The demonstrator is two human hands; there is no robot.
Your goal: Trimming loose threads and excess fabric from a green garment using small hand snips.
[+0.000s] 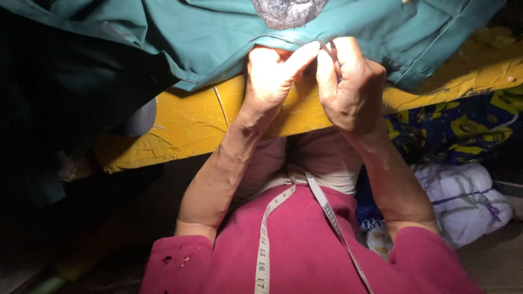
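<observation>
Teal garment [229, 38], draped over the yellow table edge [190, 117], its folded hem hanging just past the rim at the top middle of the view. Soft, light woven cloth by the look of it, limp enough to sag and slide wherever unsupported, probably easy to bunch; best taken at the doubled, stitched hem, likely the firmest part to pinch and hold steady.

Left hand [269, 76] curled closed under that hem, thumb stretched along the fold, pinching the cloth from below. Right hand [351, 87] close beside it, fingers drawn tight together at the same hem around a thin metal tool [329, 51], maybe small snips or a needle; too little showing to tell which. Both hands nearly touching each other at the fabric edge.

A grey printed patch [289, 11] on the garment just above the hands. A white measuring tape [267, 239] hanging round the neck, down over a magenta shirt [310, 256]. To the right, under the table, blue-and-yellow patterned cloth [463, 122] and a tied white bundle [463, 198]. Deep shadow over everything at the left.
</observation>
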